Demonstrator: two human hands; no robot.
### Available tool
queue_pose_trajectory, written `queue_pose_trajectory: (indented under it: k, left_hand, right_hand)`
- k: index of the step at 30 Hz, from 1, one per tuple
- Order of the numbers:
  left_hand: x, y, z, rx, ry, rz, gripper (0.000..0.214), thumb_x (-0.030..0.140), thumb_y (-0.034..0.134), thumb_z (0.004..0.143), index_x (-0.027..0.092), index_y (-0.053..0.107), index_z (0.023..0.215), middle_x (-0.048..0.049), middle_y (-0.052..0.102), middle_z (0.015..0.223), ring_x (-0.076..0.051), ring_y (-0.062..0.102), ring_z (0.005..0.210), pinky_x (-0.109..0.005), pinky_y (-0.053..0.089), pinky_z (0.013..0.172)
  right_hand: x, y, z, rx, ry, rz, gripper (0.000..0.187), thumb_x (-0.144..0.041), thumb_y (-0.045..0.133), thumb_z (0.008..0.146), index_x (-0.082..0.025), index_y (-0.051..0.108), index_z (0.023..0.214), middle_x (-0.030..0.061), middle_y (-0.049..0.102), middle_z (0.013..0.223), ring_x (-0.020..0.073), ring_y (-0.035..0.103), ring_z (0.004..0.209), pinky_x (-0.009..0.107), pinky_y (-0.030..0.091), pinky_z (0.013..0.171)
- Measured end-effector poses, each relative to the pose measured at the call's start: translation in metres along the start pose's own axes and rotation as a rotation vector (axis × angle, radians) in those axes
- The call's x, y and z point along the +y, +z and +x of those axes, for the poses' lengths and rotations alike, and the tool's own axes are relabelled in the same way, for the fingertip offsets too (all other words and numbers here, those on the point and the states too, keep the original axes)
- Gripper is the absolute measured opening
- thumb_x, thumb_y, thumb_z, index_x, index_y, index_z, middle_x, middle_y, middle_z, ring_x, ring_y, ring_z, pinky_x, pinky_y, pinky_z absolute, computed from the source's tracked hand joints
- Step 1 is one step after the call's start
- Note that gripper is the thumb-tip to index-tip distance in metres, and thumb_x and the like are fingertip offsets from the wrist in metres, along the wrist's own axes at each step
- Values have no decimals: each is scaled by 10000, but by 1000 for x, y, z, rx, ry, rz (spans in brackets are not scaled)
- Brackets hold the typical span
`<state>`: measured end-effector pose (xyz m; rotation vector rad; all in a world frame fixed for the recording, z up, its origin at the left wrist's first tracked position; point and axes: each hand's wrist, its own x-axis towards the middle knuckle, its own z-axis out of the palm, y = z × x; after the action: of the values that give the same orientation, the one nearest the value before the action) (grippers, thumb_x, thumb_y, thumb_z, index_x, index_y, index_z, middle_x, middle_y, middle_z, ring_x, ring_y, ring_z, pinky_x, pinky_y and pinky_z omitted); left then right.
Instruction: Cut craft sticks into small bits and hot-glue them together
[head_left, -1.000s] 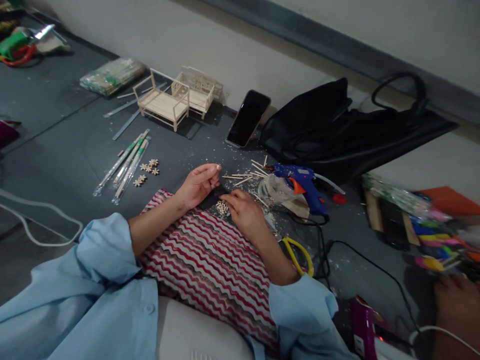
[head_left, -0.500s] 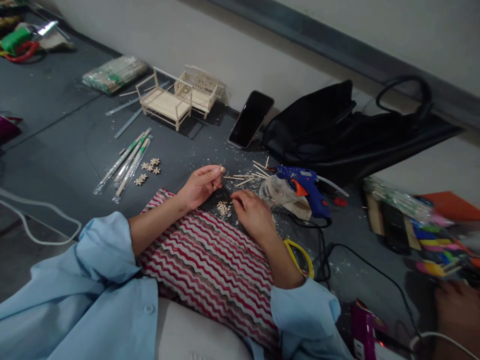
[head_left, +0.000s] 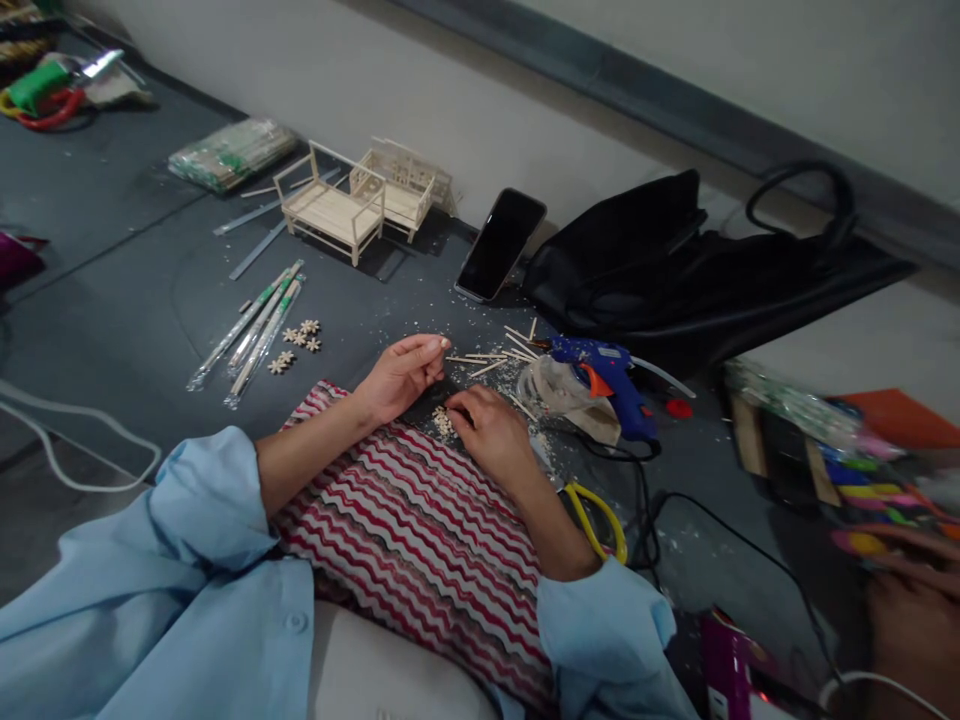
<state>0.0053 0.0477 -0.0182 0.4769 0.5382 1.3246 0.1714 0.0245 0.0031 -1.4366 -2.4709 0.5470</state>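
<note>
My left hand (head_left: 397,375) is pinched shut on a tiny pale wooden piece at its fingertips, just above the grey floor. My right hand (head_left: 487,432) is curled over a small heap of wooden bits (head_left: 441,421) lying on a dark patch at the edge of a red and white zigzag cushion (head_left: 420,530); its fingertips touch the heap. Thin wooden sticks (head_left: 491,357) lie scattered just beyond both hands.
A blue glue gun (head_left: 607,375) and yellow-handled scissors (head_left: 596,510) lie to the right. A phone (head_left: 501,243), a black bag (head_left: 675,270) and two miniature wooden benches (head_left: 352,195) stand farther back. Wrapped chopsticks (head_left: 255,330) lie left. Another person's hand (head_left: 911,600) is at the lower right.
My right hand lifted slightly off the heap of bits half a second ago and has come back down onto it. My left hand has stayed pinched in place.
</note>
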Motion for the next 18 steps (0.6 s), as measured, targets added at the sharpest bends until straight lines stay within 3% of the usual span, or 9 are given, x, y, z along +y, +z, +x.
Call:
queue_pose_trajectory:
  k: [6,11,18]
  left_hand:
    - [1,4,-3,-23,-5,-17,218,294,816,679,129,694,753,48,494,582,-62,434,558,-211,417,594]
    - [0,5,-5,-23,-30,-34,236,311,822,672,135,710,784,37,533,595,-71,485,585,-210,433,617]
    - [1,8,-5,-42,-19,-50,212,286,824,673,128,720,768,44,502,560,-61,443,558,-212,420,603]
  right_hand:
    - [-5,-9,0,215,110,645,79,-282,693,801,-217,694,845,-5,704,810,129,599,675,254,482,626]
    - [-17,-15,-7,200,108,1120,128,-292,747,757,-210,655,792,26,715,986,100,596,615,212,462,451]
    - [-21,-16,-10,237,1,1239,108,-223,738,781,-211,633,763,-24,694,844,51,537,443,207,427,412]
